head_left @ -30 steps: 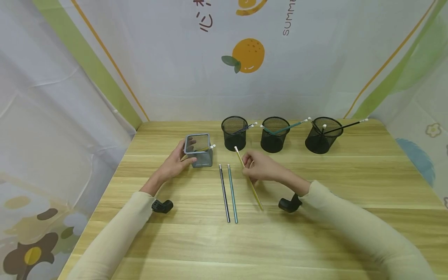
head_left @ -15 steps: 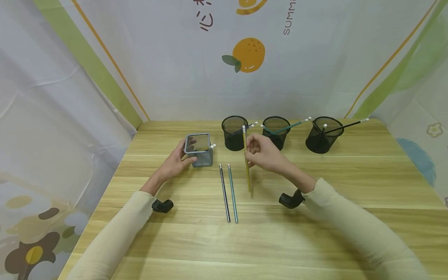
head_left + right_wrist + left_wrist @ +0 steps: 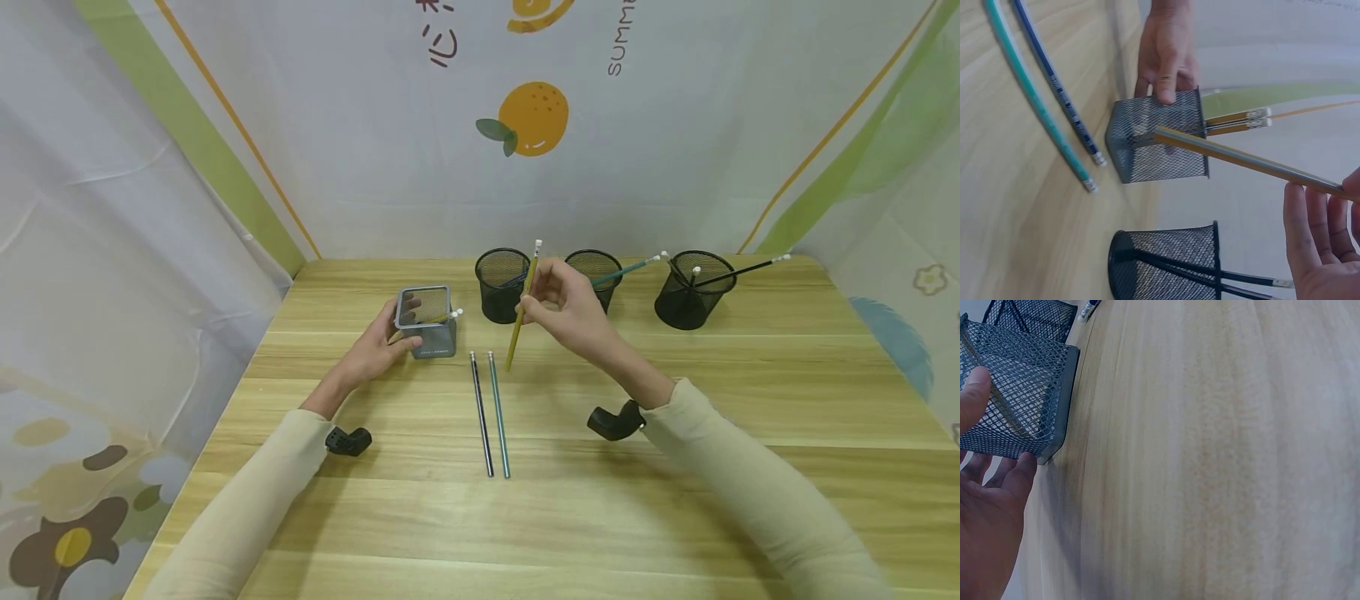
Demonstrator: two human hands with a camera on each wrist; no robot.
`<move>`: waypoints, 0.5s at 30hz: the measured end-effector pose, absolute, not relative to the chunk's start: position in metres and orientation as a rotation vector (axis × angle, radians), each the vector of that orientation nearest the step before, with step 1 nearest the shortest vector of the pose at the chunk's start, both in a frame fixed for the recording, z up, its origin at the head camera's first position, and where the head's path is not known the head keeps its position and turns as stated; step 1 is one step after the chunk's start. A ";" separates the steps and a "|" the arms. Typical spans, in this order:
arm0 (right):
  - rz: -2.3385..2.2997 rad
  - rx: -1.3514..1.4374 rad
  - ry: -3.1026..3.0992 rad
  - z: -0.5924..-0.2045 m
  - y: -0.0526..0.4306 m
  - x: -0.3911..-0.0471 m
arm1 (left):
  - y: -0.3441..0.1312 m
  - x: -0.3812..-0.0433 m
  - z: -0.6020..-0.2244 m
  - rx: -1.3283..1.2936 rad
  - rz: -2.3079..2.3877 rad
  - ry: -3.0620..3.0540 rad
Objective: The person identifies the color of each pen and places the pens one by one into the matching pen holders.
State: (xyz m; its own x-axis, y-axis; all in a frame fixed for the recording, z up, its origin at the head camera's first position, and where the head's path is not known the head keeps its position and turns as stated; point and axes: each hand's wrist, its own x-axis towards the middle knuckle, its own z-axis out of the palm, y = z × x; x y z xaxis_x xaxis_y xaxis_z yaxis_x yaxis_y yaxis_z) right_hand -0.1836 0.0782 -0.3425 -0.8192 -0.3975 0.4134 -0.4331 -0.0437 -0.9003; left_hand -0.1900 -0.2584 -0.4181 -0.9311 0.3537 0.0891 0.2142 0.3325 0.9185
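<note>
My left hand grips a square grey mesh pencil holder, thumb on the near side and fingers behind. Two yellow pencils with white erasers lean inside that holder. Between thumb and fingers, my right hand pinches a yellow pencil in the air, eraser end up. Its lower tip points down toward the table, right of the holder. In the right wrist view this tip overlaps the holder's side; whether they touch I cannot tell. A dark blue pencil and a teal pencil lie side by side on the table.
Three round black mesh cups stand along the back: a left cup with dark blue pencils, a middle cup with teal ones, partly behind my right hand, and a right cup with black ones. A printed curtain hangs behind the table.
My right hand has lifted the yellow pencil off the table and turned it upright, its lower end swinging left toward the grey holder. The left hand and holder have not moved.
</note>
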 end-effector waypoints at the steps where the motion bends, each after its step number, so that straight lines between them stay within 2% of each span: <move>1: 2.055 0.933 -2.133 -0.341 0.078 -0.184 | -0.258 -0.190 -0.418 0.525 1.665 2.458; 15: 2.113 0.892 -1.881 -0.324 0.066 -0.190 | -0.258 -0.189 -0.417 0.534 1.664 2.455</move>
State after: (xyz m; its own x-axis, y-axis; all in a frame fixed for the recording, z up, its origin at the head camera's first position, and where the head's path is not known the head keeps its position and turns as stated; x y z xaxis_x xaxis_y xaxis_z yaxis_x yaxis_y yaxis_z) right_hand -0.1902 0.0657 -0.3237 -0.8054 -0.2540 0.5356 -0.5025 -0.1867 -0.8442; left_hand -0.1886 -0.2581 -0.4172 -0.9293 0.3578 0.0912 0.2173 0.3301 0.9186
